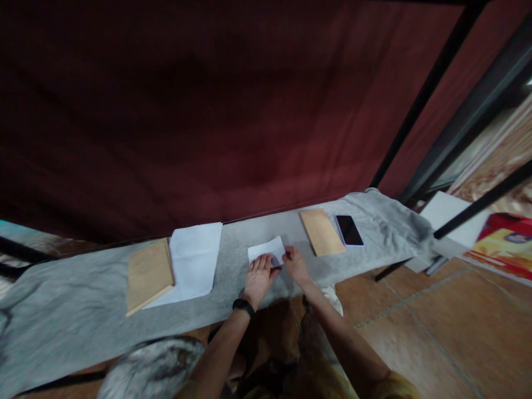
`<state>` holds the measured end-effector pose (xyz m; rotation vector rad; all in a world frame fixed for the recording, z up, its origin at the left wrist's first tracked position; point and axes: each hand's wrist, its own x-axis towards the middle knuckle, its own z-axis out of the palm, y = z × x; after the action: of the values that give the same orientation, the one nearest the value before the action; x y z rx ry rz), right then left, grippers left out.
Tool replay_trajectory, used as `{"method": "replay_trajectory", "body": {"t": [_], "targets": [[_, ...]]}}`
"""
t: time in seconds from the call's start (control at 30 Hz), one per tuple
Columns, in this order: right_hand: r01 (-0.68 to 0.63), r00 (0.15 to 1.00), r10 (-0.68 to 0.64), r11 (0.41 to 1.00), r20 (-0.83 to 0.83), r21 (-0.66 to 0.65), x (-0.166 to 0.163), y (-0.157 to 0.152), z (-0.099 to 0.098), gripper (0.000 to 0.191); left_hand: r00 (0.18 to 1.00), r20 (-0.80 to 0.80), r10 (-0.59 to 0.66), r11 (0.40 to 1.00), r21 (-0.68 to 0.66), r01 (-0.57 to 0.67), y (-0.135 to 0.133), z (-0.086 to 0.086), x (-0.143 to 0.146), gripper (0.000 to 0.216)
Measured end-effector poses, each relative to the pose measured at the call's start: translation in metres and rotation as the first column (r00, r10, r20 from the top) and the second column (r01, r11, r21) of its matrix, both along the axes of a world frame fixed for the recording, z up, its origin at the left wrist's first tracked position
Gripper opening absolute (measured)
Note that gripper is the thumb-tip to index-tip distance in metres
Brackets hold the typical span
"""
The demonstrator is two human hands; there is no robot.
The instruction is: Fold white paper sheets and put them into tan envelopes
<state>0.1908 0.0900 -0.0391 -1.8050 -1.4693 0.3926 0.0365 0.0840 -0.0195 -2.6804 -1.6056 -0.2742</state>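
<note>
A small folded white paper [266, 250] lies on the grey cloth-covered table [75, 310]. My left hand [257, 277], with a black band on the wrist, rests flat on the paper's near edge, fingers stretched out. My right hand [294, 262] is closed in a pinch at the paper's right near corner.
A stack of white sheets [195, 260] and a brown envelope [148, 274] lie to the left. Another brown envelope [321, 231] and a black phone [349, 229] lie to the right. A dark red curtain hangs behind the table. Tiled floor extends to the right.
</note>
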Motion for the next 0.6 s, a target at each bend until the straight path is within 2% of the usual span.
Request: {"method": "replay_trajectory", "body": {"t": [0.13,0.2,0.27,0.33,0.37,0.4,0.47,0.53,0.57,0.6], "targets": [[-0.090,0.993,0.092,0.995,-0.076,0.032,-0.011,-0.007,0.009,0.036,0.992,0.047,0.116,0.993,-0.024,-0.115,-0.003,0.009,0.018,0.053],[-0.139,0.971,0.147,0.989,-0.187,0.052,-0.017,-0.012,0.015,0.036,0.982,0.110,0.153,0.988,-0.049,-0.148,-0.003,0.016,0.025,0.048],[-0.158,0.914,0.177,0.984,-0.365,0.080,-0.019,-0.016,0.019,0.034,0.954,0.240,0.179,0.983,-0.075,-0.166,-0.002,0.026,0.027,0.041],[-0.100,0.819,0.129,0.992,-0.559,0.082,-0.016,-0.020,0.019,0.033,0.854,0.455,0.251,0.968,-0.129,-0.216,0.002,0.039,0.026,0.030],[-0.048,0.754,0.074,0.997,-0.653,0.057,-0.014,-0.022,0.018,0.032,0.756,0.584,0.298,0.955,-0.179,-0.238,0.004,0.045,0.024,0.025],[0.000,0.684,0.011,1.000,-0.730,0.015,-0.012,-0.024,0.016,0.033,0.616,0.709,0.342,0.939,-0.241,-0.244,0.006,0.053,0.022,0.022],[0.048,0.566,-0.090,0.996,-0.820,-0.076,-0.009,-0.029,0.013,0.040,0.237,0.885,0.400,0.913,-0.362,-0.187,0.009,0.065,0.019,0.020],[-0.001,0.439,-0.119,0.991,-0.891,-0.133,-0.008,-0.035,0.013,0.044,-0.139,0.892,0.431,0.894,-0.443,-0.069,0.010,0.073,0.015,0.020],[-0.056,0.360,-0.107,0.989,-0.927,-0.136,-0.009,-0.038,0.014,0.044,-0.277,0.851,0.447,0.884,-0.468,-0.012,0.009,0.075,0.014,0.022],[-0.112,0.269,-0.094,0.985,-0.958,-0.129,-0.010,-0.041,0.015,0.042,-0.374,0.801,0.467,0.870,-0.491,0.034,0.007,0.073,0.013,0.024]]}}
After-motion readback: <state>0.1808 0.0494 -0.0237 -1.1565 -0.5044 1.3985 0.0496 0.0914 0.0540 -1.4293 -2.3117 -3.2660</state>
